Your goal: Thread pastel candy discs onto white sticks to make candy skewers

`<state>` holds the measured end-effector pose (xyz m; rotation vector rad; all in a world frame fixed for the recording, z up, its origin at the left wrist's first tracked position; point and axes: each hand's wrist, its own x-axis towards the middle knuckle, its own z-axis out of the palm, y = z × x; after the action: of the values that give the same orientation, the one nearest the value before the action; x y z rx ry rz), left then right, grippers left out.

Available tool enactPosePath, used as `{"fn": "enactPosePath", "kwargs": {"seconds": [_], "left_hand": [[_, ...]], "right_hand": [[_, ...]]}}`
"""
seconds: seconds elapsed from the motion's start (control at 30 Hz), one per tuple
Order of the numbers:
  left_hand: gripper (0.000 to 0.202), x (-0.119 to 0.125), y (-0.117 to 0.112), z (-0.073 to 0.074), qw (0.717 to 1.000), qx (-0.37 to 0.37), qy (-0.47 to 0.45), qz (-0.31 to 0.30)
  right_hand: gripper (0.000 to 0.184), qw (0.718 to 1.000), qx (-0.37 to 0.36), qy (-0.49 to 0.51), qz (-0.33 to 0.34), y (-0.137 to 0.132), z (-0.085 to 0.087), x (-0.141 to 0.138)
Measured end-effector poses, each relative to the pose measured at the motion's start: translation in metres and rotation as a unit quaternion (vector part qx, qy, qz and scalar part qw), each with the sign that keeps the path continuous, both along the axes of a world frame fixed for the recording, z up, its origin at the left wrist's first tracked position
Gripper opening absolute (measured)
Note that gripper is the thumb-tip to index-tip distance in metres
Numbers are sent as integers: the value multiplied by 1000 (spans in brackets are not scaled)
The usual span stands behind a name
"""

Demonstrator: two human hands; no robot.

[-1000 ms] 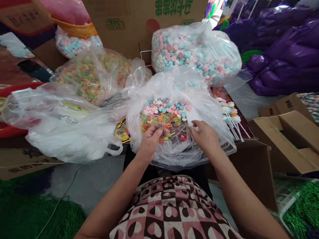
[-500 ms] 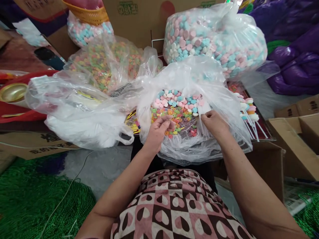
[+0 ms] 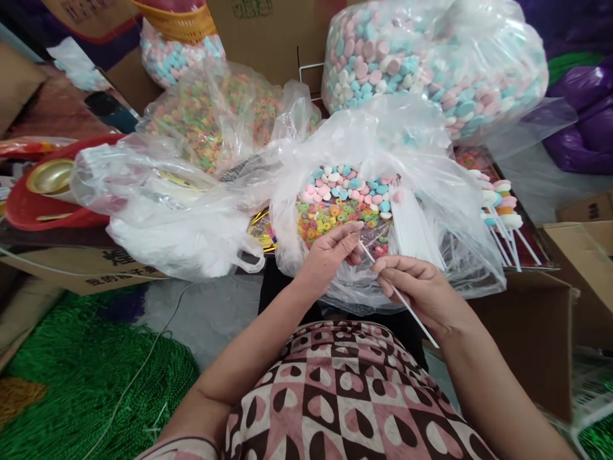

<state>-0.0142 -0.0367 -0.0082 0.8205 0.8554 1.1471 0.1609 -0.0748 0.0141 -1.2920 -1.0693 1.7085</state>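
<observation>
My right hand pinches a thin white stick, which slants from lower right up toward my left hand. The left fingers are closed at the stick's upper tip; whatever they hold is hidden. Beneath both hands spreads an open clear plastic bag. On it lie pink, blue and white marshmallows at the back, with small colourful ring candies in front of them. A bundle of white sticks rests just behind my right hand.
Finished marshmallow skewers lie at the right. Behind stand a big bag of marshmallows and a bag of ring candies. White plastic bags and a red basin are at the left. Open cardboard boxes stand lower right.
My right hand has drawn a white stick from the bundle and brought it left and nearer to me. My left hand has shifted right to meet the stick's tip.
</observation>
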Motion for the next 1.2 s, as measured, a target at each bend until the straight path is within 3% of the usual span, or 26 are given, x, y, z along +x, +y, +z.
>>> {"fn": "enactPosePath", "kwargs": {"seconds": [0.1, 0.27, 0.33, 0.5, 0.7, 0.8, 0.9, 0.97, 1.03, 1.13, 1.2], "left_hand": [[44, 0, -1, -1, 999, 5, -5, 34], [35, -2, -5, 2, 996, -15, -63, -59], [33, -2, -7, 4, 995, -22, -76, -69], [33, -1, -7, 3, 995, -16, -77, -57], [36, -2, -5, -4, 998, -28, -54, -14], [36, -4, -8, -5, 999, -15, 5, -42], [26, -4, -14, -3, 983, 48, 102, -145], [19, -4, -15, -1, 963, 106, 158, -191], [19, -4, -10, 1, 950, 152, 204, -182], [21, -1, 11, 4, 931, 201, 288, -99], [20, 5, 31, 5, 900, 237, 361, -56]], "right_hand": [[28, 998, -26, 61, -19, -8, -2, 2], [23, 989, -19, 144, -26, -12, -7, 8], [21, 989, -13, 146, -26, -13, -8, 8], [18, 991, 5, 121, -49, -14, -9, 3], [10, 978, 70, 127, -151, -6, -8, 0], [14, 962, 127, 74, -228, -6, -4, 0], [19, 916, 251, -30, -312, -8, 6, -2], [18, 905, 278, -51, -319, -10, 12, -2], [14, 917, 258, -43, -302, -12, 13, -2], [24, 932, 223, -38, -282, -15, 6, 0], [28, 942, 202, -42, -263, -19, -3, 1]]}}
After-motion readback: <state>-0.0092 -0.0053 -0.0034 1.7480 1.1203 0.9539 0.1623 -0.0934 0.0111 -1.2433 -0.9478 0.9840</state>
